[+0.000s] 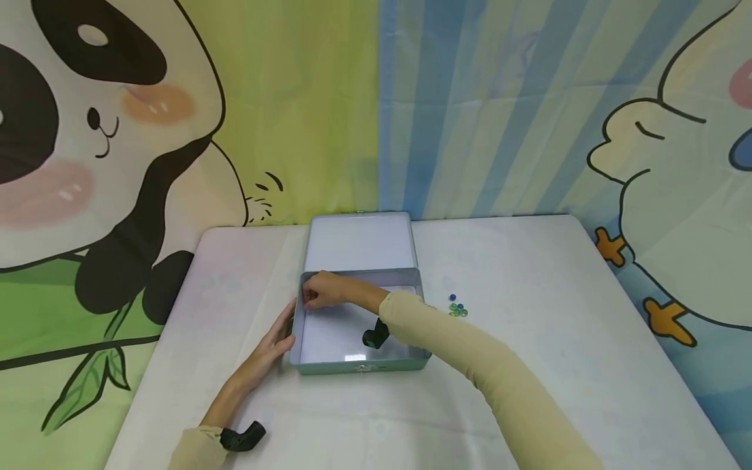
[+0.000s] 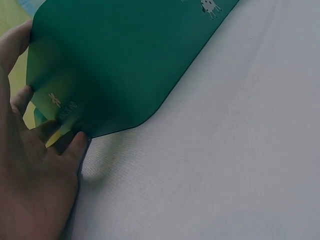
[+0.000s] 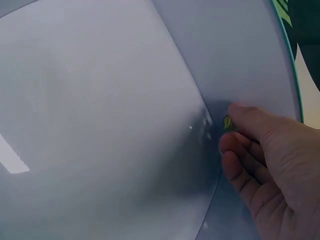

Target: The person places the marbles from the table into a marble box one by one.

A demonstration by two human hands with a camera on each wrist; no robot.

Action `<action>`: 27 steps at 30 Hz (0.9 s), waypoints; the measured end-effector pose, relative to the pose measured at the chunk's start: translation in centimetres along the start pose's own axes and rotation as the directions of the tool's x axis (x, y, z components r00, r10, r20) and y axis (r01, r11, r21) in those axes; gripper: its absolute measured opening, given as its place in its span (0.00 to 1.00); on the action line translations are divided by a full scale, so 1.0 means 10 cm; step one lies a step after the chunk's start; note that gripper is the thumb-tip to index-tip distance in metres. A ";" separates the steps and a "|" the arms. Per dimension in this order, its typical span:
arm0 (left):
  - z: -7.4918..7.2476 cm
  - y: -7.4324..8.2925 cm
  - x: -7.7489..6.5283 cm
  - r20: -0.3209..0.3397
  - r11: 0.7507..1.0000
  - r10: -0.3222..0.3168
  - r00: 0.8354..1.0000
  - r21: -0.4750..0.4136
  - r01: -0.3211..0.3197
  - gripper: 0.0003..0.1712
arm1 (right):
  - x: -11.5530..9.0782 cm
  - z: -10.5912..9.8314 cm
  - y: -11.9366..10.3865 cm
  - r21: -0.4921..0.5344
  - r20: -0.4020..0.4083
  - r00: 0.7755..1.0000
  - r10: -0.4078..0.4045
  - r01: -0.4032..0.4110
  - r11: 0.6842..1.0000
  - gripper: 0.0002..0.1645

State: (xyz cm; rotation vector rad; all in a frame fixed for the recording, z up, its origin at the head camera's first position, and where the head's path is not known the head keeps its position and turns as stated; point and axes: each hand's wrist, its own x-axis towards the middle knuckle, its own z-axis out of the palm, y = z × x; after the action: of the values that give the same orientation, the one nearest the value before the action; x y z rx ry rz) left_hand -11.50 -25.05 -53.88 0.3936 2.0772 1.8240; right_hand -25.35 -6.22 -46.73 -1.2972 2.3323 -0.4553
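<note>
A shallow metal box (image 1: pixel 329 367), green outside and pale inside, stands on the table with its lid (image 1: pixel 360 243) raised at the back. My right hand (image 1: pixel 331 289) reaches inside to the far left corner. Between its thumb and fingertips it pinches a clear glass marble (image 3: pixel 227 122) with a yellow-green swirl, close to where wall and floor meet. My left hand (image 1: pixel 271 341) touches the outer left wall; in the left wrist view its extended fingers lie against the green side (image 2: pixel 115 65).
Several blue, green and yellowish marbles (image 1: pixel 457 309) lie on the white-covered table (image 1: pixel 529 365) to the right of the box. Behind stands a curtain (image 1: pixel 294 98) printed with cartoon animals. A black wrist camera (image 1: pixel 376 334) hangs over the box floor.
</note>
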 end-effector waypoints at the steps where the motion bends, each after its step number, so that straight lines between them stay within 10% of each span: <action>1: 0.00 0.00 0.00 -0.002 1.000 0.001 1.000 -0.002 -0.001 0.38 | 0.01 0.02 0.01 -0.003 -0.003 1.000 0.005 -0.005 1.000 0.11; 27: 0.00 -0.01 0.01 -0.022 1.000 0.012 1.000 0.010 -0.012 0.38 | -0.13 -0.02 0.04 -0.033 0.022 1.000 0.014 -0.013 0.999 0.14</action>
State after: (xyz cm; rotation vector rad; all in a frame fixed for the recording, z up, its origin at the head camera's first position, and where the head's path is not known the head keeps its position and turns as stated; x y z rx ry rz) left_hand -11.62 -24.98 -53.98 0.3912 2.1035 1.8337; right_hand -25.15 -4.91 -46.54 -1.2940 2.3378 -0.3979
